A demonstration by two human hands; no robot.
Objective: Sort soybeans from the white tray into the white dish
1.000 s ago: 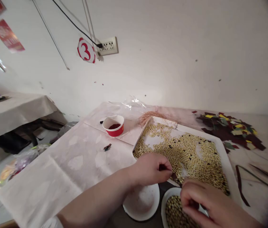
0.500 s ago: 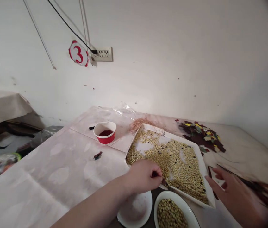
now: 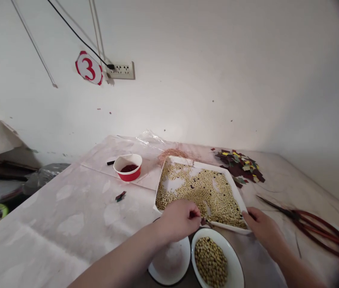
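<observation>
Left grip (image 3: 181, 218), pinched narrow — seemingly on a dark scrap (image 3: 203, 221) — is at the white tray's (image 3: 229, 227) near edge; right grip (image 3: 261, 228) touches its corner, closure unclear. Plenty seems left: yellowish beads (image 3: 199, 186) lie loose across it and in the bowl (image 3: 234, 266) nearer than either grip.

The left hand (image 3: 181, 218) is pinching a scrap (image 3: 203, 221) at the near edge of the tray (image 3: 233, 229); the right hand (image 3: 261, 225) is sitting at its corner. Beans (image 3: 211, 260) are lying in a bowl (image 3: 235, 265); scissors (image 3: 295, 217) are lying right.
</observation>
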